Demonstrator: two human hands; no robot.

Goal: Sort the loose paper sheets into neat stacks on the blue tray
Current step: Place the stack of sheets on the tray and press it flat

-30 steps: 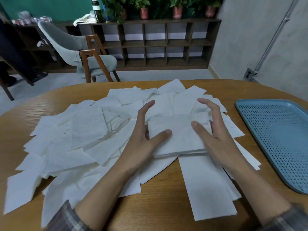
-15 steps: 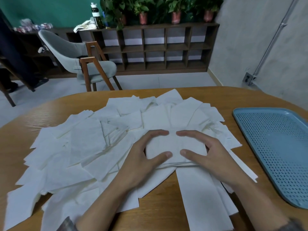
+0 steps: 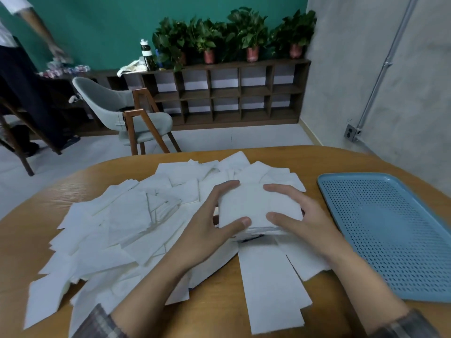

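Observation:
A small stack of white paper sheets (image 3: 256,206) is lifted a little above the pile, its near edge raised with shadow under it. My left hand (image 3: 210,228) grips its left side, thumb on top and fingers round the far corner. My right hand (image 3: 302,220) grips its right side the same way. A wide pile of loose white sheets (image 3: 117,223) covers the wooden table (image 3: 219,308) to the left and under the stack. The blue perforated tray (image 3: 390,230) lies to the right of my right hand with nothing on it.
A long sheet (image 3: 271,289) reaches toward the table's near edge. Beyond the table stand a grey chair (image 3: 122,111), a low shelf (image 3: 231,93) with potted plants, and a person (image 3: 22,69) at the far left.
Both hands have closed in on the stack from its sides and raised it slightly off the pile. The camera has tilted up, showing more of the room.

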